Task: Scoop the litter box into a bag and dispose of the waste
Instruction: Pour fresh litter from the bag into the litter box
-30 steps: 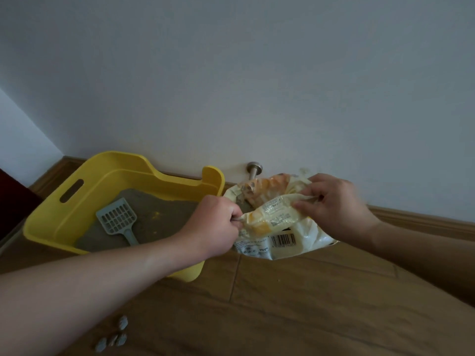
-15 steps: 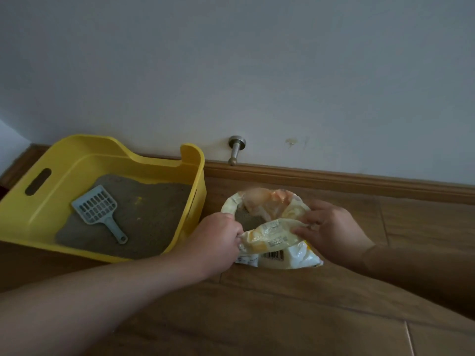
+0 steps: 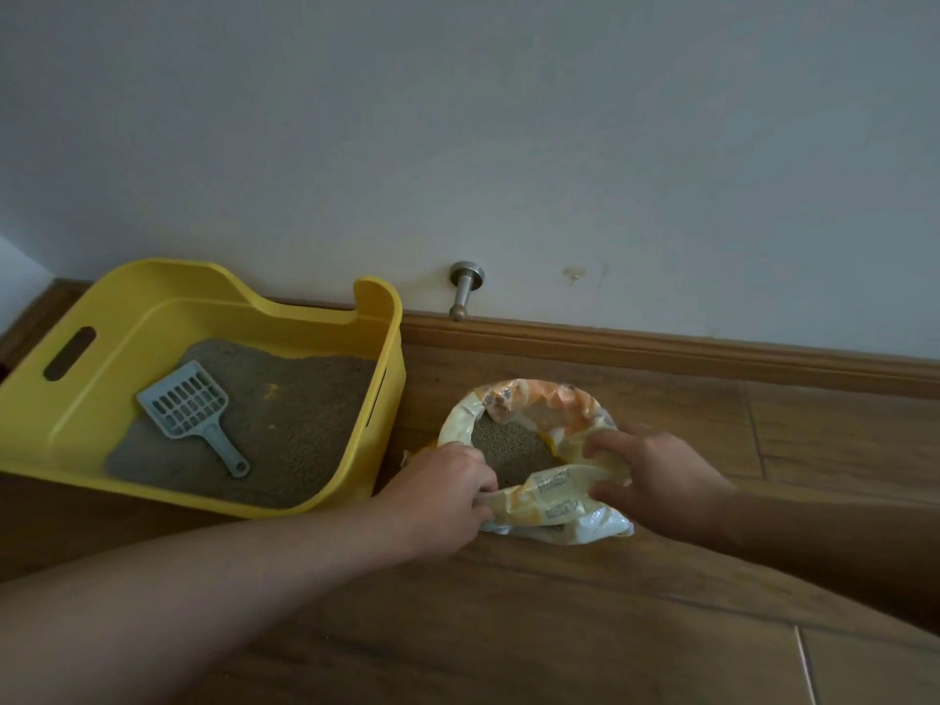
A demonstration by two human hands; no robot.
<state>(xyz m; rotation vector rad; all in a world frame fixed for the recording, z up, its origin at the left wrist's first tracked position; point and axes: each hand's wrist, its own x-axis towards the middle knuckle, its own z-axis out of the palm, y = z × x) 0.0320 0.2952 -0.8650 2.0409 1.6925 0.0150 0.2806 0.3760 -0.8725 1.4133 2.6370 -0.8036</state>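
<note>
A yellow litter box (image 3: pixel 127 302) stands on the wooden floor at the left, against the wall. Grey-brown litter fills its bottom, and a grey slotted scoop (image 3: pixel 191 407) lies on the litter. To its right a crinkled white and orange plastic bag (image 3: pixel 544 404) sits on the floor, its mouth wide and litter visible inside. My left hand (image 3: pixel 442 488) grips the near left rim of the bag. My right hand (image 3: pixel 656 470) pinches the near right rim.
A white wall with a wooden baseboard (image 3: pixel 661 348) runs behind everything. A metal door stopper (image 3: pixel 464 290) sticks out of the wall just above the baseboard, behind the bag. Wooden floor (image 3: pixel 508 628) stretches in front of and to the right of the bag.
The bag has come down from the air onto the floor beside the litter box, and its mouth has been spread wider. Both hands kept their hold on the rim.
</note>
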